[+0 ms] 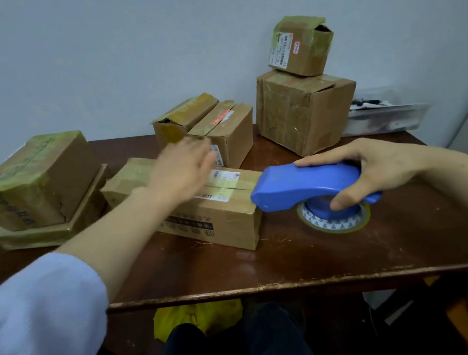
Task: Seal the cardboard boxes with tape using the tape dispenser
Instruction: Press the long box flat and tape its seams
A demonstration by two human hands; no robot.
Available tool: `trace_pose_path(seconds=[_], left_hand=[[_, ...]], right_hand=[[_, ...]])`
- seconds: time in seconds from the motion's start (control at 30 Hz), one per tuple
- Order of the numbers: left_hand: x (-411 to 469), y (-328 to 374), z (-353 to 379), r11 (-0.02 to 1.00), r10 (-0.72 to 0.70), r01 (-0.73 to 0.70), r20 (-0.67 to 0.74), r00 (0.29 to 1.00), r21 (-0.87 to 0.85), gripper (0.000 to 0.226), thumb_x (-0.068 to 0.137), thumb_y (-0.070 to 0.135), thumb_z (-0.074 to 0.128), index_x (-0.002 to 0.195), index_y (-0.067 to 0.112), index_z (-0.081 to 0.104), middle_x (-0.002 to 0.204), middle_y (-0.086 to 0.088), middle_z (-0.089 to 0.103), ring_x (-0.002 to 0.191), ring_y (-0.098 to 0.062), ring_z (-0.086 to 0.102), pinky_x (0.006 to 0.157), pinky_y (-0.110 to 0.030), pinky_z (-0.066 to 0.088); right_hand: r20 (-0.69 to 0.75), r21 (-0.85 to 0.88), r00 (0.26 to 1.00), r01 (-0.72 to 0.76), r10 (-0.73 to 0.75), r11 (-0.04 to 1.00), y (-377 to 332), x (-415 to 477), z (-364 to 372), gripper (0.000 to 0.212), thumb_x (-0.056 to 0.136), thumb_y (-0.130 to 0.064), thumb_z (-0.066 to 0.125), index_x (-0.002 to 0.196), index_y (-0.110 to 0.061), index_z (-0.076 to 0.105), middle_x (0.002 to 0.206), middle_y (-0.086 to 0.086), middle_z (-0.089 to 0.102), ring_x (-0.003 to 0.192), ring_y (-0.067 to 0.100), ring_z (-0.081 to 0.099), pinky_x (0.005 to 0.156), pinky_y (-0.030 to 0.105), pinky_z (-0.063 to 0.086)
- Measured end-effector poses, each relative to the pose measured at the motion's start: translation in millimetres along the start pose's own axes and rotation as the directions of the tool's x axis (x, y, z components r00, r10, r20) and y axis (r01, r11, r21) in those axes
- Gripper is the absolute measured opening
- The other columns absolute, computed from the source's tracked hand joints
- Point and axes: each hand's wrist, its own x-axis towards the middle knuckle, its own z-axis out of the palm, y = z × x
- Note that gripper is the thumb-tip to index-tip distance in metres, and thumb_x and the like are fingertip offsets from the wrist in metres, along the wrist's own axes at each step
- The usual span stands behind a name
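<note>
A person at a dark wooden table (294, 261) works on sealing cardboard parcels. At centre frame, the right hand (377, 166) curls round the handle of a blue tape dispenser (306, 185), thumb beneath and fingers over the top. Its nose touches the right end of the centre box (217, 217), and the tape roll (334, 222) hangs just above the table. The left hand (180, 168), blurred, reaches over the far side of the same box with fingers straight and loosely spread, holding nothing; whether it touches the cardboard cannot be told.

The seam along the top of this box shows as a dark slit through the split labels, so it appears not yet taped, and the pull along it looks about to begin.

The left box (32, 180) sits wrapped in greenish tape on a flat box (49, 232). Behind the centre stand two rear boxes (221, 132), one gaping at its end. At upper right a small box (299, 44), a flap open, tops a big box (304, 111). Most of the job seems still ahead.
</note>
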Motion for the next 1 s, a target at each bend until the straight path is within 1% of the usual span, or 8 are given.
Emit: trace_pose_path(seconds=[0.07, 0.13, 0.4, 0.57, 0.63, 0.77, 0.87, 1.0], left_hand=[[1, 44, 9, 0.983, 0.139, -0.115, 0.179, 0.974, -0.14, 0.052, 0.104, 0.041, 0.018, 0.152, 0.02, 0.022, 0.159, 0.002, 0.022, 0.147, -0.015, 0.012, 0.118, -0.037, 0.005], [2, 60, 19, 0.976, 0.167, -0.118, 0.276, 0.946, -0.185, 0.052, 0.104, 0.043, 0.014, 0.153, 0.024, 0.017, 0.16, 0.005, 0.016, 0.148, -0.012, 0.007, 0.119, -0.038, 0.0], [-1, 59, 21, 0.98, 0.145, -0.099, 0.283, 0.948, -0.17, 0.051, 0.104, 0.041, 0.014, 0.153, 0.026, 0.017, 0.159, 0.002, 0.019, 0.147, -0.012, 0.009, 0.118, -0.035, 0.0], [1, 58, 21, 0.981, 0.143, -0.097, 0.292, 0.946, -0.166, 0.051, 0.104, 0.042, 0.013, 0.153, 0.026, 0.018, 0.159, 0.001, 0.019, 0.147, -0.013, 0.009, 0.118, -0.035, 0.0], [2, 59, 21, 0.982, 0.149, -0.106, 0.292, 0.945, -0.158, 0.052, 0.104, 0.043, 0.014, 0.153, 0.026, 0.018, 0.159, 0.0, 0.019, 0.147, -0.014, 0.01, 0.118, -0.036, 0.001], [0, 59, 21, 0.984, 0.14, -0.101, 0.282, 0.949, -0.147, 0.058, 0.101, 0.051, 0.016, 0.153, 0.024, 0.018, 0.159, 0.0, 0.02, 0.147, -0.014, 0.01, 0.119, -0.037, 0.001], [0, 61, 21, 0.986, 0.131, -0.096, 0.279, 0.951, -0.138, 0.063, 0.099, 0.056, 0.019, 0.153, 0.024, 0.019, 0.159, 0.001, 0.02, 0.147, -0.013, 0.01, 0.119, -0.038, 0.001], [2, 63, 24, 0.985, 0.131, -0.095, 0.26, 0.957, -0.146, 0.061, 0.1, 0.055, 0.021, 0.152, 0.022, 0.023, 0.158, 0.001, 0.025, 0.146, -0.014, 0.013, 0.119, -0.039, 0.003]], right_hand=[[-0.007, 0.012, 1.0, 0.0, 0.0, 1.0, 2, 0, 2, 0.072, 0.065, -0.029, 0.086, 0.119, -0.062, 0.051, 0.123, -0.03, 0.053, 0.103, -0.002, 0.059, 0.085, 0.018, 0.048], [-0.012, 0.033, 1.0, -0.011, 0.012, 0.999, 3, -3, 6, 0.073, 0.063, -0.032, 0.086, 0.12, -0.06, 0.05, 0.124, -0.032, 0.052, 0.103, -0.005, 0.058, 0.085, 0.017, 0.048], [-0.047, 0.085, 0.998, -0.035, 0.04, 0.996, 13, -33, 10, 0.084, 0.047, -0.045, 0.092, 0.115, -0.068, 0.048, 0.123, -0.038, 0.052, 0.113, -0.008, 0.054, 0.094, 0.021, 0.046], [0.008, 0.029, 0.99, -0.14, 0.14, 0.99, 23, -67, 3, 0.09, 0.027, -0.078, 0.077, 0.112, -0.072, 0.048, 0.122, -0.039, 0.053, 0.114, -0.006, 0.055, 0.094, 0.019, 0.046], [0.026, -0.052, 0.984, -0.177, 0.178, 0.983, 15, -65, 3, 0.086, 0.032, -0.072, 0.081, 0.111, -0.074, 0.047, 0.118, -0.034, 0.058, 0.107, -0.002, 0.059, 0.092, 0.022, 0.049], [0.087, -0.249, 0.962, -0.231, 0.259, 0.941, -25, -23, 4, 0.063, 0.066, -0.04, 0.082, 0.115, -0.063, 0.05, 0.109, -0.029, 0.054, 0.088, 0.0, 0.058, 0.085, 0.024, 0.047], [0.081, -0.355, 0.958, -0.229, 0.274, 0.906, -57, 10, 6, 0.058, 0.069, -0.039, 0.077, 0.122, -0.05, 0.055, 0.114, -0.021, 0.052, 0.089, 0.0, 0.053, 0.083, 0.023, 0.04], [0.071, -0.446, 0.96, -0.211, 0.269, 0.87, -89, 37, 8, 0.047, 0.065, -0.037, 0.077, 0.111, -0.038, 0.068, 0.107, -0.012, 0.062, 0.092, 0.009, 0.056, 0.082, 0.027, 0.047]])
